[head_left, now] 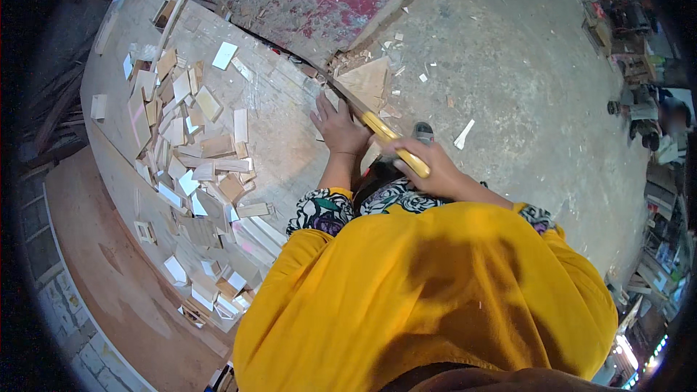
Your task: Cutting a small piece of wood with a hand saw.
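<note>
My right hand is wrapped round the yellow handle of a long tool at the board's right edge. Its narrow dark blade points up and to the left; I cannot make out whether it is a saw or a large knife. Just left of the blade, my left hand presses down with fingers stretched out on the edge of the big pale board. Whether a small piece lies under that palm is hidden.
Several wood offcuts, some white-faced, are heaped on the board's left half. A tan flat piece lies beyond the blade, with chips around it on the concrete floor. A person is at the far right among clutter.
</note>
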